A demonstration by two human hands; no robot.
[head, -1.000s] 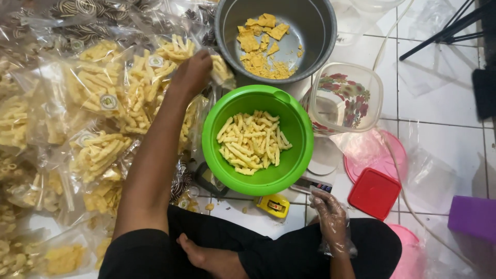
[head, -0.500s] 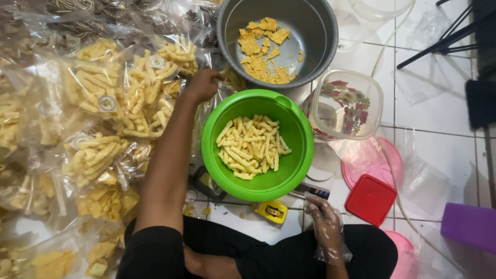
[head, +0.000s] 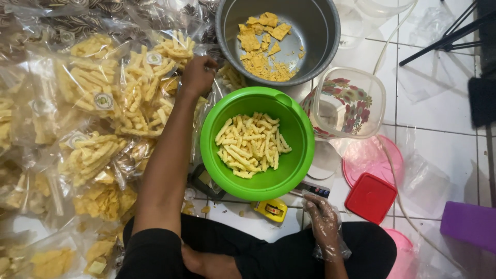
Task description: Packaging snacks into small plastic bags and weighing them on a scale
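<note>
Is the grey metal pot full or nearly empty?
Nearly empty. The grey metal pot holds only a thin scatter of yellow cracker pieces and crumbs, with bare metal showing across its bottom.

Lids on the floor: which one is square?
The red lid, lying on the tiles right of the green bowl. It is square with rounded corners; the pink lid behind it is round and translucent.

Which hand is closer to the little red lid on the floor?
The right hand, in a clear plastic glove, rests just left of the red lid. The left hand is far off, reaching across the green bowl into the snack bags.
</note>
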